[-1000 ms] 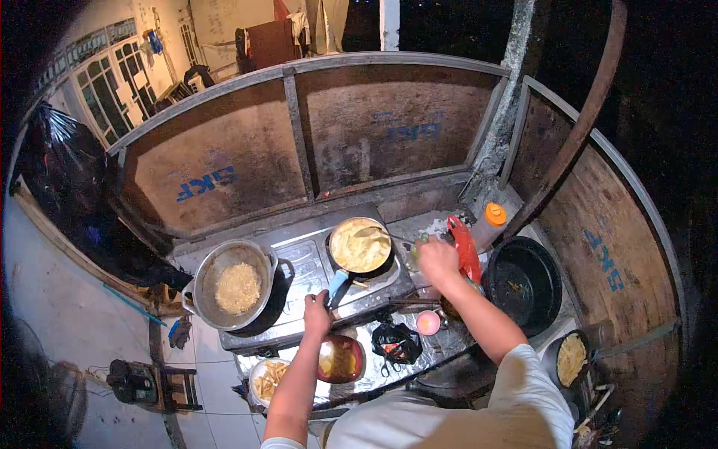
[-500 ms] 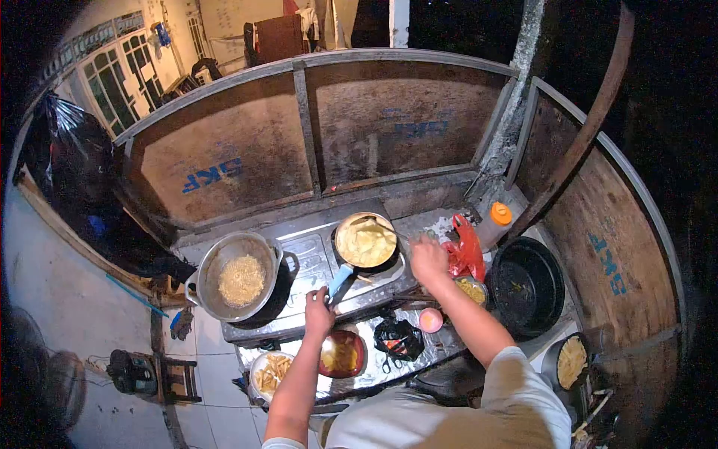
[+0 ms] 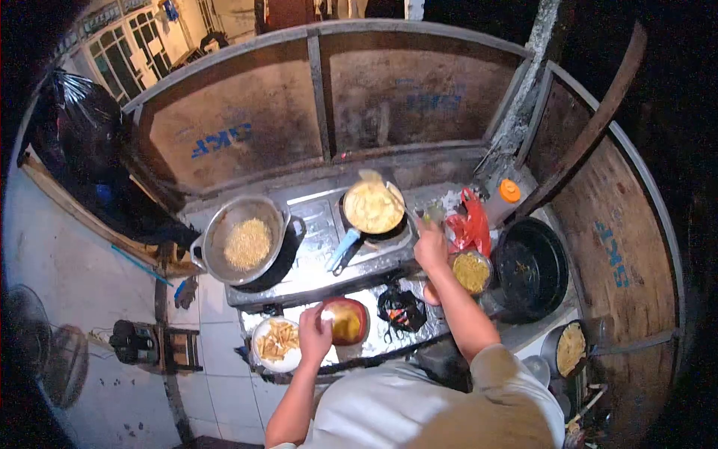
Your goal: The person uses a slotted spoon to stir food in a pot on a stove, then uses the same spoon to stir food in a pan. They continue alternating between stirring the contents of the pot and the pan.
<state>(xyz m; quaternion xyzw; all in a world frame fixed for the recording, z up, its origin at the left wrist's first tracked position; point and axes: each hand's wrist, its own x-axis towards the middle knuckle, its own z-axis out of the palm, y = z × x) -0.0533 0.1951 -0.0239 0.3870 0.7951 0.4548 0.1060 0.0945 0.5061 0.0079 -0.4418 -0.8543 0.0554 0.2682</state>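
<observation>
A frying pan [image 3: 376,232] stands on the stove, filled with pale yellow pieces of food; its blue handle [image 3: 343,250] points toward me. My right hand [image 3: 430,248] is to the right of the pan, closed on the handle of a spatula [image 3: 369,177]. The spatula's blurred head is over the pan's far edge. My left hand [image 3: 315,335] hovers at the left rim of a red bowl [image 3: 363,314] with yellow liquid in it. Its fingers are loosely bent and apart, with no object clearly visible in them. A white plate of fried strips [image 3: 278,340] lies just left of that hand.
A large metal wok [image 3: 212,258] with frying food is on the left burner. To the right are a red plastic bag [image 3: 473,224], an orange-capped bottle [image 3: 505,198], a bowl of yellowish food [image 3: 471,272] and a black basin [image 3: 553,262]. Wooden panels [image 3: 247,112] enclose the far side.
My left hand has moved from the pan handle back to the red bowl. The spatula head has shifted from inside the pan to its far edge. The camera view has tilted down slightly.
</observation>
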